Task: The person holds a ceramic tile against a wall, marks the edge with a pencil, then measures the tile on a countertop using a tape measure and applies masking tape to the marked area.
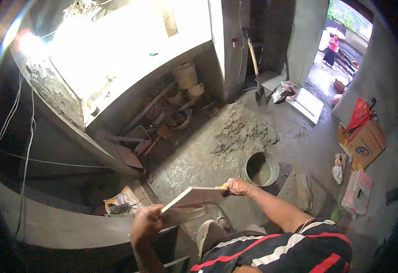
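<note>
A flat, pale tile (198, 195) is held up in front of my body, tilted, with one light edge facing up. My left hand (145, 221) is closed on its near left end. At the opposite end my right hand (238, 186) is closed by the tile's corner. A small yellow and dark thing shows at those right fingers, too small to name. Just beyond my right hand stands a round bucket (273, 164) with murky liquid in it. A heap of wet grey mortar (242, 131) lies on the floor past the bucket.
A shovel (253, 57) leans near the far corner. At right are a cardboard box (367, 148) and plastic bags (358, 193). Buckets (185, 76) and scrap sit under the bright ledge. Cords (31, 123) hang at left. A person (331, 51) stands outside the doorway.
</note>
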{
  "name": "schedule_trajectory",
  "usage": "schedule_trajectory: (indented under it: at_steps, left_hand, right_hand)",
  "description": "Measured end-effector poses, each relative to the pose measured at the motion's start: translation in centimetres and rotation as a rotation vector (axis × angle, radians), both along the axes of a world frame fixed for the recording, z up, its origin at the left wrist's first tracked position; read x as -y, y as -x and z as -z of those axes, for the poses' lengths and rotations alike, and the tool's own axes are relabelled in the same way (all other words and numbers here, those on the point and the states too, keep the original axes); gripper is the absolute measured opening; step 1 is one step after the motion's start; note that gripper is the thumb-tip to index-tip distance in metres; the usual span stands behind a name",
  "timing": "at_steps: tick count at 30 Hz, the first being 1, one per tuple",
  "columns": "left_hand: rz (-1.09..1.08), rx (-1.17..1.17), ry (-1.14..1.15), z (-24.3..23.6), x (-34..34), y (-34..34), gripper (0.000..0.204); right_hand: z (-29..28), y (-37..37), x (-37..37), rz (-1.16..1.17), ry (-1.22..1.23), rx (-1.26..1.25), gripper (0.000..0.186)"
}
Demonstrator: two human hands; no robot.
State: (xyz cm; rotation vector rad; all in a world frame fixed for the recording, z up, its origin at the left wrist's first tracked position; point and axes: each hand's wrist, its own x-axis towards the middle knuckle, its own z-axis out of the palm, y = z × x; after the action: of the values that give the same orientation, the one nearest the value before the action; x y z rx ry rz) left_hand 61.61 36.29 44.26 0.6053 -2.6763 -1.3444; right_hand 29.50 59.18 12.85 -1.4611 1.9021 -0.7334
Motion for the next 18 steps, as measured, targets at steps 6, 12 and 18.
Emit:
schedule_trajectory:
  at_steps: [6,12,18]
  left_hand:
    - [0.007,0.113,0.121,-2.8,8.5,8.4,0.028]
    - [0.129,0.025,0.035,-4.7,16.3,16.4,0.031]
    - [0.095,0.146,0.014,-9.8,20.8,25.5,0.031]
  right_hand:
    - [-2.9,6.9,6.1,0.018,0.031,0.012,0.029]
    - [-2.9,14.5,11.2,0.107,0.213,-0.088,0.033]
    - [-4.5,20.1,14.2,0.184,0.346,0.177,0.038]
